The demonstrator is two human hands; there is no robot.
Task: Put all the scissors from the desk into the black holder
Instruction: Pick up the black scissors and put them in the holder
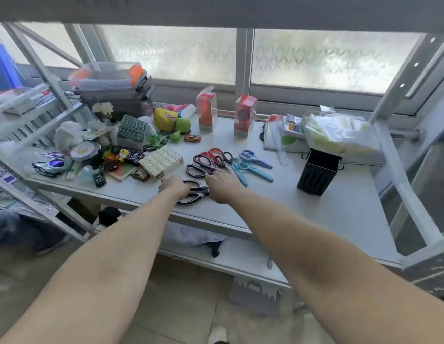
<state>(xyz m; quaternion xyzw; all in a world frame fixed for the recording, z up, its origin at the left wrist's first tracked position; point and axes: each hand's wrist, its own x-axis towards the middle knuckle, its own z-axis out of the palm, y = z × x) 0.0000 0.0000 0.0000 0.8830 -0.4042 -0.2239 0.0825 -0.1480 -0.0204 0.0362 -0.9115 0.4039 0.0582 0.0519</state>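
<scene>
Several scissors lie in a loose pile mid-desk. A black-handled pair [196,196] lies nearest the front edge, and my left hand [174,187] has its fingers curled on its handle. My right hand [222,186] is just right of it, palm down, with its fingertips over the blades of a second black pair [199,165]. Behind these lie a red pair [214,153], a small dark pair [227,157] and blue pairs [256,167]. The black holder [317,173] stands upright to the right, apart from both hands, its inside not visible.
Toys, toy cars, a staple box [161,162] and stacked plastic bins [111,83] crowd the desk's left half. Two clear boxes with red items [244,115] stand at the back. A bag of packets [340,132] sits behind the holder. Metal rack posts frame both sides.
</scene>
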